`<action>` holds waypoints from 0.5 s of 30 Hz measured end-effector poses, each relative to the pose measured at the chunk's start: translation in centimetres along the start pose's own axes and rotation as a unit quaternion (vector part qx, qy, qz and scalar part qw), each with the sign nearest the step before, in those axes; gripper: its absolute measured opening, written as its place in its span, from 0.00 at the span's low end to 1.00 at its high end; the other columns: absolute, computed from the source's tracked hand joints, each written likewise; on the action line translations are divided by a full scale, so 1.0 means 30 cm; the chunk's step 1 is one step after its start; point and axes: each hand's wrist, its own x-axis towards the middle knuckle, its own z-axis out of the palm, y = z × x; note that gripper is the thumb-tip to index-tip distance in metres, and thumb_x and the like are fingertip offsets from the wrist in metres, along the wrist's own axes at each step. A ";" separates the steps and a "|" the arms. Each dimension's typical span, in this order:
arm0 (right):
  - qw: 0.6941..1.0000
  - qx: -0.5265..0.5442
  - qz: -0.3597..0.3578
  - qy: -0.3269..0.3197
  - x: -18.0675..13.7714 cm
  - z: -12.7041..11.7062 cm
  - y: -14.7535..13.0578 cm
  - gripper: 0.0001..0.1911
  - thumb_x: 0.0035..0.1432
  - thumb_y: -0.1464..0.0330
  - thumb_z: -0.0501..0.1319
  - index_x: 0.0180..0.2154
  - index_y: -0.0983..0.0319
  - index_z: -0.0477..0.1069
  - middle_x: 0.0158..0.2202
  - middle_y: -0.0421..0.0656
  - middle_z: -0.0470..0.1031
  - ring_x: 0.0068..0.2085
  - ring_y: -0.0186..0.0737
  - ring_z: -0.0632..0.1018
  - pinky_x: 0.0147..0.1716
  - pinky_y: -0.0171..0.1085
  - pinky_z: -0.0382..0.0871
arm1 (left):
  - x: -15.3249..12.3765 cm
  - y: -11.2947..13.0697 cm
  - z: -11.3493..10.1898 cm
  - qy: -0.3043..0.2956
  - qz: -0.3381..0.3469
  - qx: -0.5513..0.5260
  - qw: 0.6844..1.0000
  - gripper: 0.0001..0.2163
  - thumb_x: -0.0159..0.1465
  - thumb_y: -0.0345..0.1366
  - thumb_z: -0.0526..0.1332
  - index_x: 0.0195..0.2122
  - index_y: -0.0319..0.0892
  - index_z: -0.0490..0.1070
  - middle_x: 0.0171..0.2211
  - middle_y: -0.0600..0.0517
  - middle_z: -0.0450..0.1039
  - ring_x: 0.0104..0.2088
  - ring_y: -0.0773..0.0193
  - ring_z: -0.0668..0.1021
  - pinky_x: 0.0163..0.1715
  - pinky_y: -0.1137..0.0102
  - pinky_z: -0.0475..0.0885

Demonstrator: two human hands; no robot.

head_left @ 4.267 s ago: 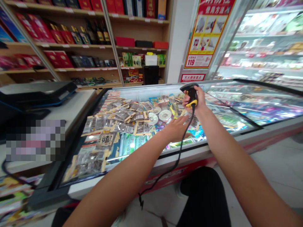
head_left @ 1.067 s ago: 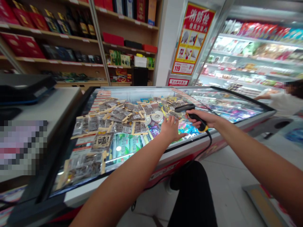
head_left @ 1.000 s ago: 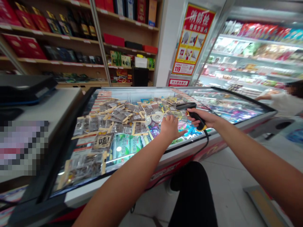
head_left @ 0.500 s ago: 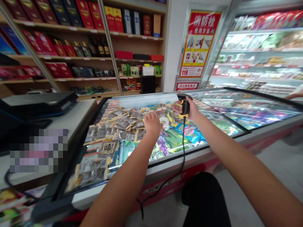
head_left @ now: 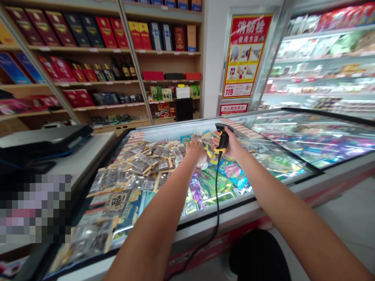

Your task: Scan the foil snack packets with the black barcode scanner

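Observation:
My right hand is wrapped round a black and yellow barcode scanner, held upright above the glass top with its head toward the left. A black cable hangs from its base. Left of the scanner, my left hand has its fingers curled over a pale round tub, partly hidden by the hand. Around and below both hands lie many snack packets: clear-and-brown bags to the left, a green bag and a blue bag to the right.
A glass-topped freezer runs across in front of me. At left stands a counter with a dark flat device. Shelves of boxed bottles line the back, beside a red fire-hydrant sign. A lit display cooler is at right.
The scanner and my right hand have shifted slightly left and down. My left hand has moved right with the tub, closer to the scanner. The view has tilted up a little.

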 end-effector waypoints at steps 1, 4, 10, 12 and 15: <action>1.000 -0.004 0.000 0.003 -0.001 0.003 -0.002 0.25 0.66 0.45 0.55 0.46 0.58 0.74 0.27 0.42 0.73 0.28 0.40 0.78 0.29 0.39 0.78 | 0.007 0.000 0.011 -0.001 -0.004 -0.001 1.000 0.28 0.72 0.48 0.47 0.70 0.43 0.60 0.74 0.37 0.52 0.71 0.46 0.60 0.66 0.47 0.56; 0.999 -0.034 -0.009 0.027 -0.014 0.024 -0.007 0.20 0.67 0.49 0.58 0.42 0.59 0.73 0.24 0.39 0.71 0.24 0.37 0.75 0.25 0.36 0.76 | -0.003 0.002 0.032 0.004 -0.015 0.000 1.000 0.30 0.72 0.50 0.43 0.70 0.40 0.61 0.72 0.34 0.55 0.70 0.45 0.63 0.65 0.48 0.58; 0.989 -0.119 0.070 -0.047 -0.090 0.047 -0.022 0.11 0.66 0.62 0.60 0.33 0.60 0.68 0.21 0.38 0.69 0.17 0.31 0.68 0.14 0.30 0.64 | -0.093 0.018 0.042 0.006 -0.026 -0.006 1.000 0.35 0.70 0.56 0.45 0.70 0.38 0.60 0.69 0.33 0.61 0.69 0.43 0.64 0.64 0.49 0.59; 0.976 -0.145 0.118 -0.106 -0.113 0.047 -0.023 0.13 0.64 0.60 0.61 0.30 0.60 0.65 0.19 0.38 0.67 0.15 0.29 0.64 0.11 0.30 0.58 | -0.121 0.025 0.051 0.011 -0.029 -0.019 0.999 0.36 0.69 0.57 0.45 0.71 0.38 0.58 0.70 0.33 0.59 0.70 0.42 0.63 0.64 0.48 0.59; 0.961 -0.186 0.138 -0.150 -0.133 0.052 -0.013 0.13 0.62 0.62 0.63 0.29 0.60 0.63 0.18 0.37 0.65 0.15 0.29 0.62 0.11 0.29 0.57 | -0.145 0.032 0.064 0.014 -0.036 -0.031 0.999 0.38 0.69 0.58 0.44 0.72 0.35 0.55 0.73 0.33 0.53 0.71 0.42 0.59 0.66 0.49 0.58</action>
